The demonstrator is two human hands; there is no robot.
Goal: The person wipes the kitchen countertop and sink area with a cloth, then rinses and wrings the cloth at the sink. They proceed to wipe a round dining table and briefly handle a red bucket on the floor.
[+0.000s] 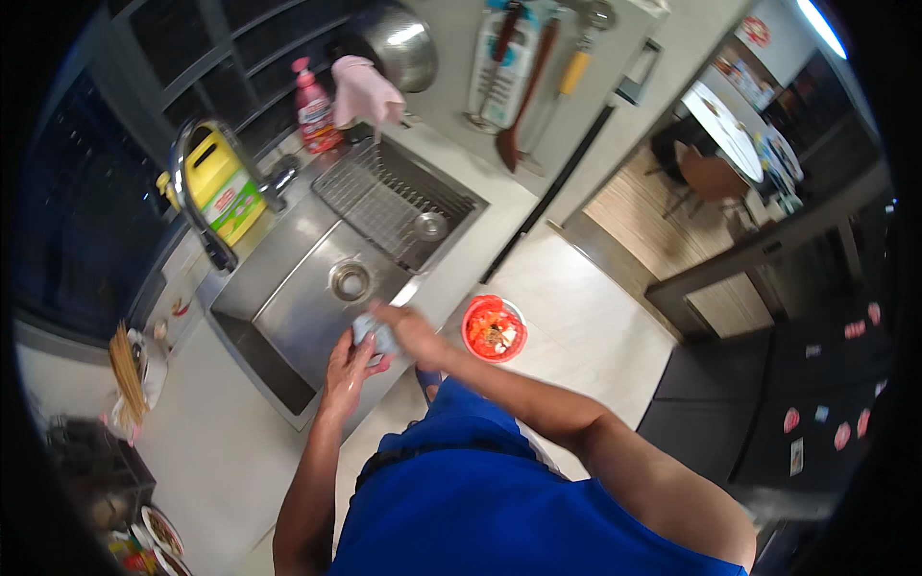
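Note:
Over the front edge of a stainless steel sink point(302, 317), both hands are on a pale blue-grey item point(372, 337) that looks like a folded cloth; motion blur hides its detail. My left hand point(349, 371), wet-looking, grips it from the lower left with fingers spread over its near side. Against its upper right side is my right hand point(412, 333), blurred, with the fingers curled round it. Below the hands, the sink's drain point(350, 281) shows in the basin. A curved chrome faucet point(216, 248) arches over the sink's left side.
A wire drying rack point(360, 191) covers part of the sink. Behind stand a pink pump bottle point(317, 115), a yellow detergent jug point(227, 187) and a hanging pink cloth point(366, 90). A red-lined waste bin point(524, 317) is on the floor. Chopsticks point(127, 374) stand on the left counter.

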